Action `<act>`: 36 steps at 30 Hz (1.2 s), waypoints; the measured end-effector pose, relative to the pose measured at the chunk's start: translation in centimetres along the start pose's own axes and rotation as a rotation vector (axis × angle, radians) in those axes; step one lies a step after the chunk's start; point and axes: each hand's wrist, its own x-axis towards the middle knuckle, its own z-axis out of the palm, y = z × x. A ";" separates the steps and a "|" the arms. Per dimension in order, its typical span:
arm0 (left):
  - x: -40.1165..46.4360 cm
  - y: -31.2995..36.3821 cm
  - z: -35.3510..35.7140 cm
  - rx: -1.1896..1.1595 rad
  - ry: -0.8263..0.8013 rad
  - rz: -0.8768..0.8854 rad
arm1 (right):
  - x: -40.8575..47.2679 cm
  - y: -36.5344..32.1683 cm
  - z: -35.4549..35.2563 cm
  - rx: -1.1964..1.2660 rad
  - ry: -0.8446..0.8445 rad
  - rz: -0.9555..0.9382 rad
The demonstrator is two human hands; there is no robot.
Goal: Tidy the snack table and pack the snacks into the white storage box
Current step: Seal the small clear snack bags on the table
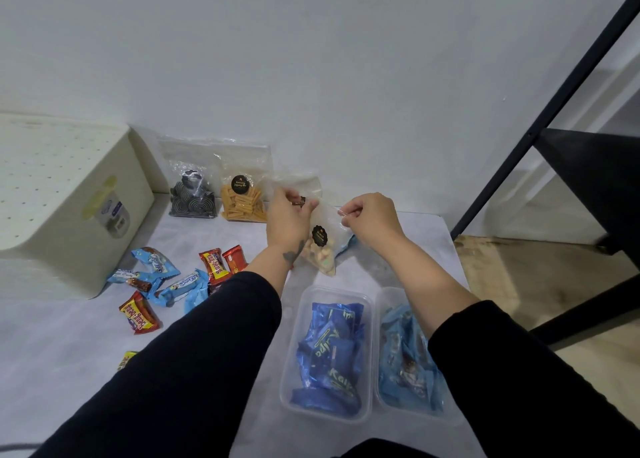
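Both hands hold up a clear zip bag of pale mixed snacks (322,249) with a round black label. My left hand (289,220) pinches its top left corner and my right hand (372,220) pinches the top right. The bag hangs above the white table (69,371). The white storage box (59,201) with a dotted lid stands at the far left. Two more clear bags lean on the wall: dark spiral biscuits (194,201) and yellow sticks (242,201).
Loose red and light-blue wrapped bars (166,281) lie scattered left of my left arm. Two clear tubs sit near me, one with dark blue packets (329,353), one with light blue packets (408,360). A black metal rack (588,180) stands at the right.
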 end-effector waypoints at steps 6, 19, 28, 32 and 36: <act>-0.5 0.2 0.3 -0.095 -0.175 -0.122 | -0.6 -0.2 0.7 0.099 -0.028 -0.022; -1.6 0.5 -0.3 -0.230 -0.236 -0.165 | 0.2 0.2 1.6 0.027 0.039 0.081; -0.8 -1.2 -0.7 -0.226 -0.151 -0.189 | -0.3 2.1 2.3 0.178 -0.037 0.050; 0.5 -2.6 -1.0 -0.003 0.016 -0.219 | 0.2 2.2 1.5 0.283 0.011 0.028; 2.4 -3.3 -0.4 0.084 -0.098 -0.349 | 2.5 1.5 -0.9 0.385 0.070 0.013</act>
